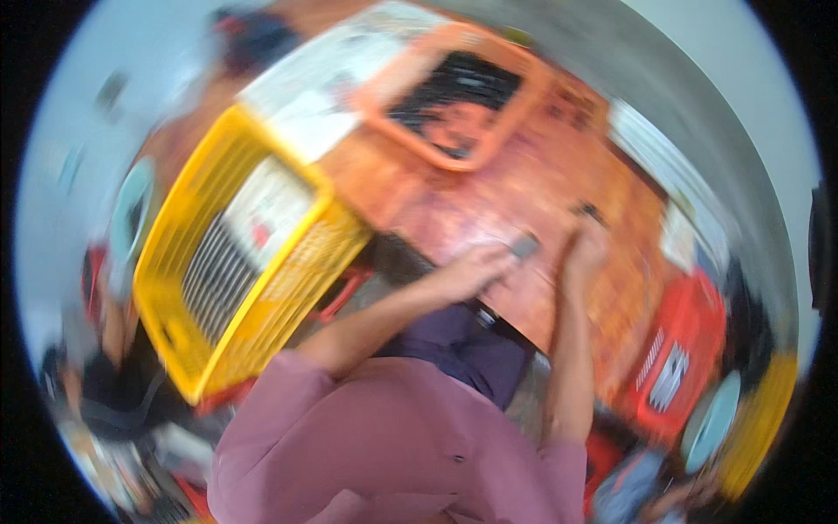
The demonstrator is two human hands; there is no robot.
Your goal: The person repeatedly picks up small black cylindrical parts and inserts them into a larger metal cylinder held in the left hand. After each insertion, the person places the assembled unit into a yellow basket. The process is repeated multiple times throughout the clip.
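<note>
My left hand (pixel 478 269) is over the orange-brown table (pixel 436 214), its fingers closed on a small grey piece (pixel 524 246). To its right, my right hand (pixel 587 249) is closed on a small dark piece (pixel 591 212) that sticks out past the fingertips. The two hands are apart. Motion blur hides the exact kind of both pieces. Beyond my hands an orange basket (pixel 377 109) sits on the table, holding many black pieces (pixel 458 87) and some orange ones.
A large yellow crate (pixel 271 297) stands left, with dark stacked strips (pixel 220 275) and a white sheet (pixel 272 210) inside. White sheets (pixel 323 79) lie at the far left of the table. A red basket (pixel 676 358) stands right. Other people are at the lower left and lower right.
</note>
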